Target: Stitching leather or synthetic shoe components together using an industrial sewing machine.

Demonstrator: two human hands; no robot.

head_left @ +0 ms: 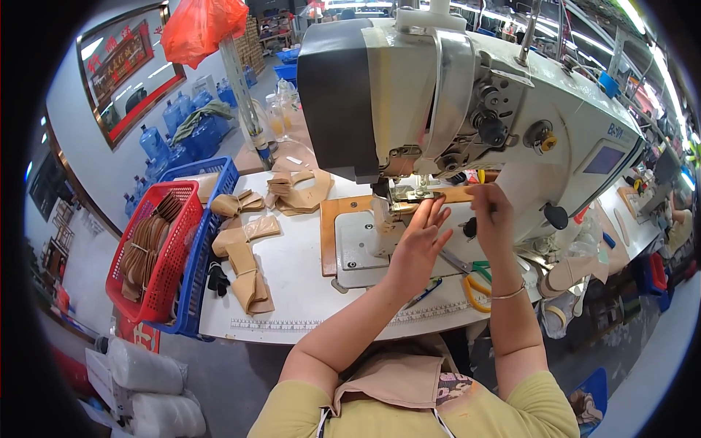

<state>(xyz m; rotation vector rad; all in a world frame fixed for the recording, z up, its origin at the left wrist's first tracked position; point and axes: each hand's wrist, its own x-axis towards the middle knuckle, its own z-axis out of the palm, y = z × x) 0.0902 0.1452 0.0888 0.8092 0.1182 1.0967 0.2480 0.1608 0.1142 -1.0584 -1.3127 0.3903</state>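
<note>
My left hand [418,244] is beside the presser foot [415,196] of a large grey-white sewing machine [409,80]. Its fingers are stretched out and apart, pointing toward the needle area, and I see nothing held in it. To the right, my right hand [491,212] is raised just in front of the machine arm with its fingers curled in a pinch. Whatever it may hold is too small to make out. A tan wooden strip [328,241] borders the metal machine bed [358,252]. Whether any workpiece lies under the foot is hard to see.
Scissors with yellow handles [475,296], a green-handled tool [482,270] and a pen [423,293] lie near my forearms. Stacked beige pieces [248,274] sit at the left. A red basket [182,241] of bundled brown pieces rests in a blue crate [201,270].
</note>
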